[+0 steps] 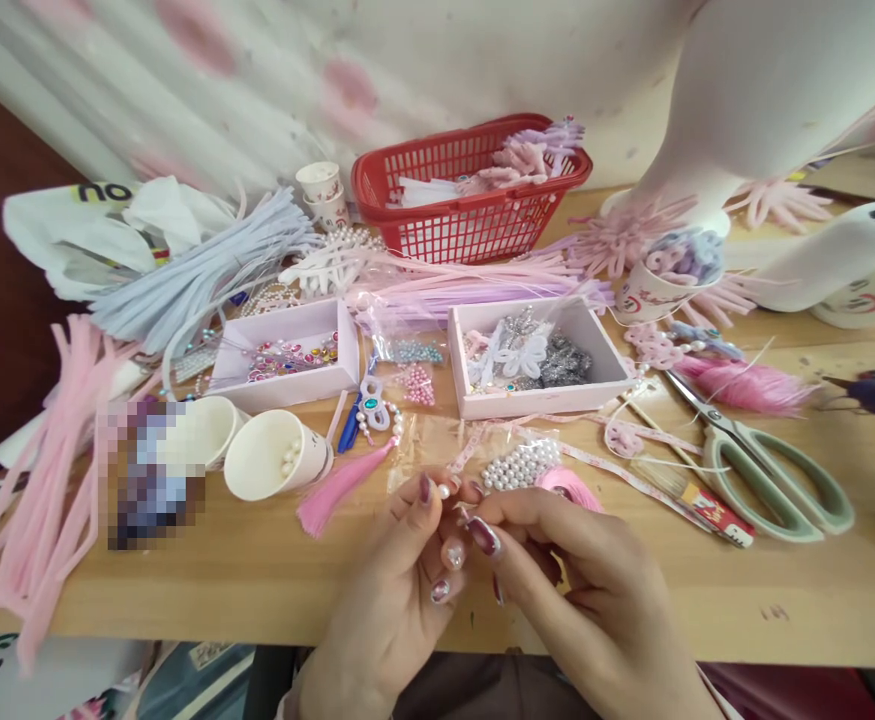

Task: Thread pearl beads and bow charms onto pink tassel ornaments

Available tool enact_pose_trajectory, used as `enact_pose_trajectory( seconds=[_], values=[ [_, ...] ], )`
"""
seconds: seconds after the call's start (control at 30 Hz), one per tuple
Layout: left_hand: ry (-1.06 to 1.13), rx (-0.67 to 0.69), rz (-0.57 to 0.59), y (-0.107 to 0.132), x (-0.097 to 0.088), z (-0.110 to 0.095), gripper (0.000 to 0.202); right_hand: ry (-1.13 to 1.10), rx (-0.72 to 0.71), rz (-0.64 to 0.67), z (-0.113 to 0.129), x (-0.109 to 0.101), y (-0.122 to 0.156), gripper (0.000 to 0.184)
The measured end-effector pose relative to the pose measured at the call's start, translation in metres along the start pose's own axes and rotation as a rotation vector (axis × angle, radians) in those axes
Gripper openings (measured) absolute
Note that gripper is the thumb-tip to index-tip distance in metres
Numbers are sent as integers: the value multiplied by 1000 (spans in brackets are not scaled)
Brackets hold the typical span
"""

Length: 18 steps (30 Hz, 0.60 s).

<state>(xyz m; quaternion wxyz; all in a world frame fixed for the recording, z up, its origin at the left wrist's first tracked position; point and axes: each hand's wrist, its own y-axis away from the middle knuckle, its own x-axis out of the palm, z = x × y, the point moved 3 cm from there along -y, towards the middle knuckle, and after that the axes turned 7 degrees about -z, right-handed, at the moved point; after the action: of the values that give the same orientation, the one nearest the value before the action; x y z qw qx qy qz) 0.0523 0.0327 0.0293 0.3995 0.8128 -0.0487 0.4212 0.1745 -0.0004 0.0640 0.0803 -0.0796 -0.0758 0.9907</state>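
My left hand (396, 585) is closed in a pinch on a small white pearl bead (444, 491) between thumb and forefinger. My right hand (583, 575) meets it just above the table's front edge. Its thumb and forefinger press together on something thin and pale, too small to make out. Right behind the fingers lies a clear bag of white pearl beads (519, 464), with a pink tassel (570, 486) beside it. To the left sits a charm with a blue gem (374, 406) and a pink tassel (347, 488).
Two paper cups (264, 468) lie tipped at left, near pink fuzzy stems (47, 480). White boxes (549, 400) hold beads and trims. Behind stands a red basket (474, 225). Scissors (771, 470) and a brush (714, 510) are at right, below a white mannequin form (729, 110).
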Motion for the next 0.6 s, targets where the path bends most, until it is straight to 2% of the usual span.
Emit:
enact_pose_trajectory(
  seconds=[0.23, 0.4, 0.6],
  values=[
    [107, -88, -47, 2, 5, 5, 29, -37, -21, -24, 6, -2, -3, 22],
    [40, -37, -11, 0, 2, 5, 25, -89, 28, -14, 4, -4, 0, 23],
    [-33, 8, -27, -1, -2, 4, 22, -108, 89, -7, 1, -5, 0, 21]
  ],
)
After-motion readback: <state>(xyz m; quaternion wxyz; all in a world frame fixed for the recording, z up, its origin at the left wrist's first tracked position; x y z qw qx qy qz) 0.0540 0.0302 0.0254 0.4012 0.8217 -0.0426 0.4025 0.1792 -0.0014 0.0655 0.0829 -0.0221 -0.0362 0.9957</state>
